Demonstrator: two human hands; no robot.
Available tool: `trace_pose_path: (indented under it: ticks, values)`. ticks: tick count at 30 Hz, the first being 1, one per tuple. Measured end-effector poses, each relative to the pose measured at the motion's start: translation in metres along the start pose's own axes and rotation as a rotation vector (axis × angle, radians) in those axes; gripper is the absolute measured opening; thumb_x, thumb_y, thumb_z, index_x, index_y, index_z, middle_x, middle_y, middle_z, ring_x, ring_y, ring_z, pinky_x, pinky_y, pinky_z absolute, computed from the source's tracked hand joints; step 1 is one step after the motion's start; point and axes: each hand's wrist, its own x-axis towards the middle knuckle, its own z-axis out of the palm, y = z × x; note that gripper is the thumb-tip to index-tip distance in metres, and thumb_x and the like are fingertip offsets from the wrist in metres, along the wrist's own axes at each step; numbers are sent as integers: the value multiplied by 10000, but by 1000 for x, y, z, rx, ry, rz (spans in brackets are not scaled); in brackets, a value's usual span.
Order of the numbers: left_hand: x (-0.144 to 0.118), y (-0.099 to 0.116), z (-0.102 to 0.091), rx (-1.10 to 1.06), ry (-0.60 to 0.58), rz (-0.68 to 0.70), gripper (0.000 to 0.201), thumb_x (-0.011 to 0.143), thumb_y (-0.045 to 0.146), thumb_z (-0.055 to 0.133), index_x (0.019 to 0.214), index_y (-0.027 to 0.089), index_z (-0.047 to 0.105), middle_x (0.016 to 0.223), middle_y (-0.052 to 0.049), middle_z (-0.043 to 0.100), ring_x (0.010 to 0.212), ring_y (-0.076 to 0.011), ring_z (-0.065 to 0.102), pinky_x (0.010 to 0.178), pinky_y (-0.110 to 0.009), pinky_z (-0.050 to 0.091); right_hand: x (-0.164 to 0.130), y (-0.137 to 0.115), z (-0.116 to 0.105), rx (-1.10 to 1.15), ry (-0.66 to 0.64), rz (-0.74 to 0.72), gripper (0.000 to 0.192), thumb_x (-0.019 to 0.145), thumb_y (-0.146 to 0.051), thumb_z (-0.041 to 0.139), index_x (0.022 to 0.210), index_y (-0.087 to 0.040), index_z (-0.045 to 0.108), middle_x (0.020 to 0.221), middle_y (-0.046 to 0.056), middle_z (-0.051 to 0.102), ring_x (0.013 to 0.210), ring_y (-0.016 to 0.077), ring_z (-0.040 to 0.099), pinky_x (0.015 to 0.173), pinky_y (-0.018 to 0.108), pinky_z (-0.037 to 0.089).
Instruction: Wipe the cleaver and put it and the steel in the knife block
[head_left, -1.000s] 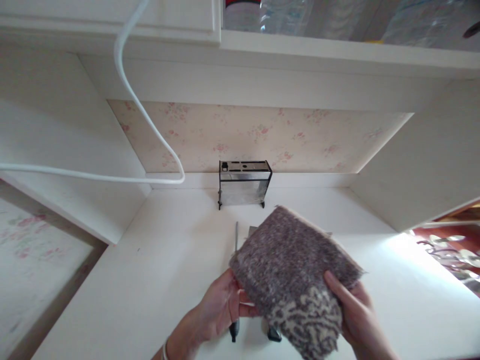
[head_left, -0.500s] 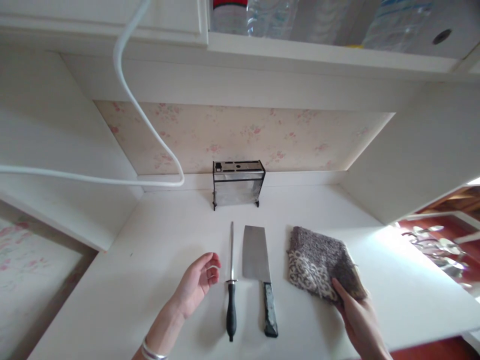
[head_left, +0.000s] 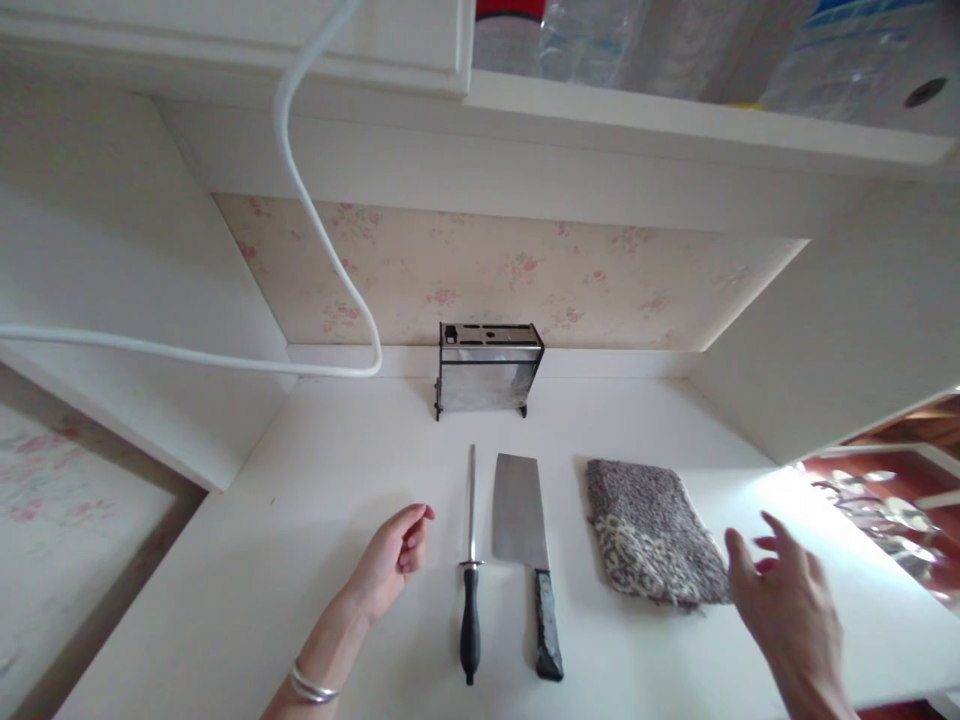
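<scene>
My left hand [head_left: 391, 558] hovers left of the honing steel [head_left: 470, 620], its fingers curled in with nothing visible in them. The steel has a black handle toward me and its thin rod pointing away. Beside it on the right lies a cleaver [head_left: 520, 510] with a broad metal blade and a dark, worn handle. Farther right, a folded grey-brown towel [head_left: 652, 530] with a pale pattern lies flat. Just off the towel's right edge is my right hand [head_left: 787, 600], empty, with fingers apart.
A metal knife block [head_left: 489, 370] with a slotted top stands against the back of the white counter [head_left: 360, 430]. A white cable [head_left: 330, 250] hangs across the left. Overhead is a cabinet [head_left: 225, 50] with plastic bottles on its open shelf.
My right hand has let go of the towel and moved right, its fingers spreading. The towel now lies flatter. My left hand has curled its fingers more tightly.
</scene>
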Motion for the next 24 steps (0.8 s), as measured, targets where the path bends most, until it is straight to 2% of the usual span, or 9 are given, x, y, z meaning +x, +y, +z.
trace_pose_path:
  ticks: [1,2,4,6,8,12,16,21,24]
  values:
    - [1,0,-1,3,-6,2,259,780,380,677,806,136,592,528,106,262,406,-15,170,405,-198,122,-4,-10,1,30,-100,-19,673,791,-589,530,1354,-227,466,903,93,667,751,244,633,615,347,475]
    - [2,-1,-1,6,-5,2,263,772,384,680,790,141,582,523,112,225,406,-16,143,407,-202,104,-11,-22,3,95,-267,-41,627,808,-593,506,1303,-209,518,792,64,659,684,220,620,596,329,468]
    - [3,-2,-3,17,-8,-2,271,766,396,679,777,149,566,521,115,189,409,-19,121,410,-207,87,-26,-50,12,229,-724,-131,553,848,-551,478,1246,-178,569,668,27,631,606,185,589,569,298,461]
    - [4,-3,-4,23,-20,2,271,771,403,670,779,154,561,520,115,178,411,-21,118,412,-209,85,-43,-75,21,192,-1096,-279,433,880,-435,463,1212,-201,612,699,22,655,627,166,598,588,277,464]
    - [3,-4,-6,21,-26,10,267,778,404,662,783,156,562,517,116,163,410,-24,115,412,-211,86,-58,-94,29,40,-1250,-463,355,862,-296,456,1146,-256,665,714,4,671,636,148,608,599,253,444]
    - [2,-6,-9,13,-37,41,264,790,406,646,776,156,561,514,116,157,407,-25,108,408,-216,85,-76,-103,41,-272,-1203,-756,481,726,-131,485,1112,-332,689,650,-10,663,579,148,614,560,237,374]
    - [2,-7,-9,44,-40,62,253,809,397,626,781,155,558,520,113,181,411,-24,111,413,-218,80,-84,-94,53,-474,-1100,-935,484,731,-134,493,1130,-348,664,685,30,667,564,188,631,512,239,311]
    - [1,-8,-10,67,-27,62,234,830,381,604,794,157,550,533,108,204,416,-25,129,420,-223,84,-91,-91,60,-561,-1075,-1069,466,678,-36,470,1028,-287,646,656,25,646,611,208,643,516,238,265]
    - [2,-8,-9,63,-23,68,235,825,380,609,793,156,549,528,108,219,415,-25,130,419,-222,85,-88,-95,54,-538,-1081,-1063,455,693,-11,453,1016,-280,627,666,16,648,602,192,634,522,242,260]
